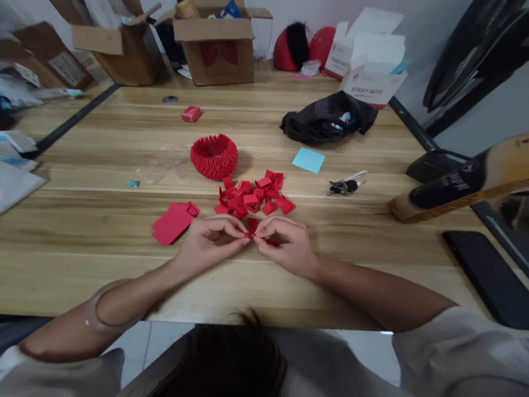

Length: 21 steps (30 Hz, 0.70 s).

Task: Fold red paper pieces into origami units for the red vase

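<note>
My left hand and my right hand meet near the front of the table, fingertips pinched from both sides on a small piece of red paper. Much of that piece is hidden by my fingers. Just beyond my hands lies a loose pile of folded red paper pieces. Flat red paper sheets are stacked beside my left hand. Behind the pile stands a round red bowl built from many folded paper pieces.
A blue paper note, keys and a black plastic bag lie to the right. A bottle and a phone are at the far right. Cardboard boxes and sticky note boxes line the back. A small red packet sits beyond the bowl.
</note>
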Each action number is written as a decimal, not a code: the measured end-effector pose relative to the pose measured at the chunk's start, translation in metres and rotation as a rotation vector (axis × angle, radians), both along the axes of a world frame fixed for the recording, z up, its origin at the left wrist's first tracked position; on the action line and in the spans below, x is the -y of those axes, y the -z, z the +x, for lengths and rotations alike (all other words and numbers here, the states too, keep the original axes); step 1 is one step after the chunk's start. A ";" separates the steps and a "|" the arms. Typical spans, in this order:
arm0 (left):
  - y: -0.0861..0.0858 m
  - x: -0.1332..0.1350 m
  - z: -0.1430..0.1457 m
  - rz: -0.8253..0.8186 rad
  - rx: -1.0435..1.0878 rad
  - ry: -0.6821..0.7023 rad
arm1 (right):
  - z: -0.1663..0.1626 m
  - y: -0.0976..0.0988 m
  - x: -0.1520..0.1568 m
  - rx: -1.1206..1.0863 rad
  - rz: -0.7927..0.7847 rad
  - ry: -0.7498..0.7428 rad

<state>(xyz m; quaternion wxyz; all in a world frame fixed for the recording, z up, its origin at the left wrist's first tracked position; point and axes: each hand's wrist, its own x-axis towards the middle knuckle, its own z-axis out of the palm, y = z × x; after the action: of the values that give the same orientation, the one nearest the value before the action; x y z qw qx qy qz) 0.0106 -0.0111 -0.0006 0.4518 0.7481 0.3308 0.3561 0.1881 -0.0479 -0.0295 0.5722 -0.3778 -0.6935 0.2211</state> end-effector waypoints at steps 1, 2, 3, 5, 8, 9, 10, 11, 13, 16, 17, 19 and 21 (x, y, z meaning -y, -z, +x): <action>0.000 0.000 0.000 0.017 -0.004 0.003 | 0.000 0.000 0.000 0.011 0.010 -0.007; 0.000 -0.001 0.000 0.037 -0.010 0.003 | 0.001 0.000 -0.001 0.026 0.028 -0.021; 0.000 -0.001 -0.001 0.062 -0.018 0.005 | 0.002 0.000 -0.001 0.041 0.050 -0.036; 0.000 -0.002 -0.002 0.128 -0.038 0.015 | 0.003 0.001 -0.003 0.061 0.085 -0.060; -0.001 -0.004 -0.004 0.245 -0.073 0.034 | 0.005 0.002 -0.005 0.067 0.110 -0.073; -0.001 -0.005 -0.005 0.279 -0.087 0.038 | 0.005 0.002 -0.005 0.066 0.110 -0.076; -0.002 -0.005 -0.005 0.305 -0.101 0.039 | 0.006 0.002 -0.006 0.068 0.106 -0.081; -0.003 -0.006 -0.006 0.328 -0.107 0.042 | 0.006 0.002 -0.006 0.075 0.100 -0.087; -0.003 -0.006 -0.007 0.354 -0.118 0.045 | 0.007 0.002 -0.006 0.100 0.094 -0.105; -0.003 -0.006 -0.007 0.370 -0.136 0.050 | 0.008 0.002 -0.005 0.127 0.107 -0.104; -0.003 -0.005 -0.007 0.371 -0.146 0.053 | 0.008 0.003 -0.004 0.126 0.112 -0.095; -0.002 -0.005 -0.007 0.374 -0.154 0.052 | 0.007 0.004 -0.003 0.116 0.108 -0.077; -0.002 -0.005 -0.007 0.353 -0.153 0.037 | 0.007 0.005 -0.002 0.105 0.097 -0.074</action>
<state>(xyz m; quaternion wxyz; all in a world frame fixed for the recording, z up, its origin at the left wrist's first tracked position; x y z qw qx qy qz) 0.0039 -0.0059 0.0016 0.2938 0.8465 0.2827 0.3424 0.1946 -0.0455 -0.0341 0.5442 -0.3345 -0.7460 0.1882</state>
